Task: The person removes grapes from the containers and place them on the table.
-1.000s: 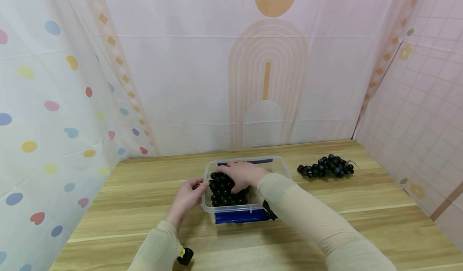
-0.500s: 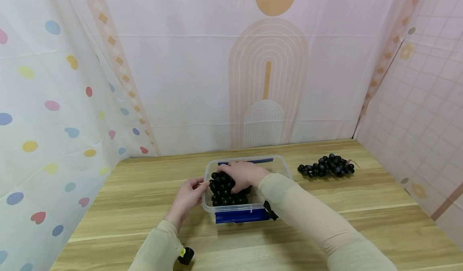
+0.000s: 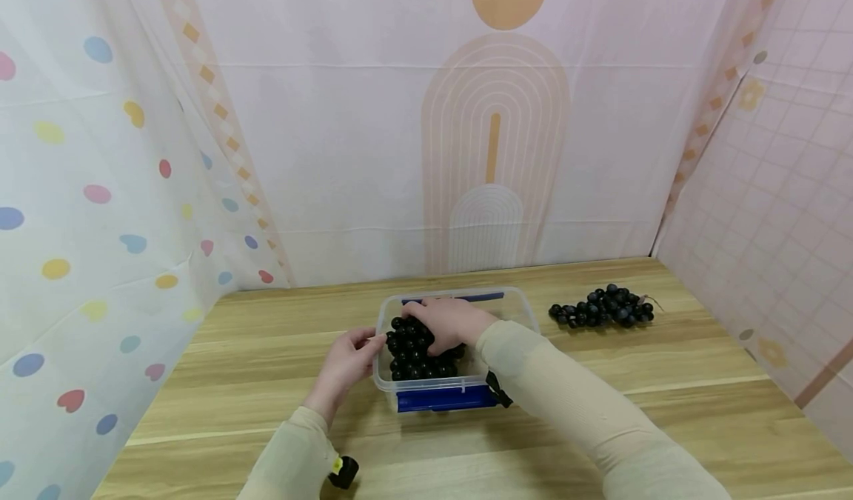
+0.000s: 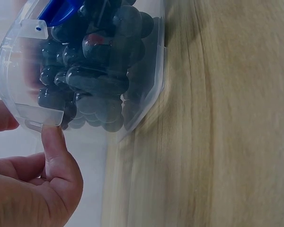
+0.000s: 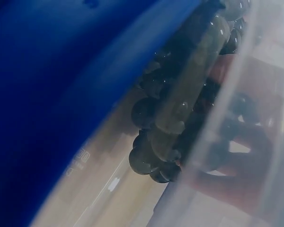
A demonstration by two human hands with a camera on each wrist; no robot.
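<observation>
While I have the left hand (image 3: 346,359) pinching the left rim of the clear box (image 3: 426,385), the right hand (image 3: 455,322) is down inside it, fingers curled round a bunch of black grapes (image 3: 412,348). That bunch sits in the box's left half; can't tell how firm the hold is, right wrist feed is blurred through the box wall. Second bunch (image 3: 603,309) lies on the tabletop (image 3: 280,381), right of the box, untouched. Risks as I judge them: squeezing too hard could split grapes or pop them off the stem; dragging the bunch along the box wall could do the same. Right sleeve (image 3: 553,385) crosses the box's front right corner, black wrist unit (image 3: 498,389) right by the blue front latch (image 3: 443,399), so a snag could shove the box, especially if the left pinch slips.
</observation>
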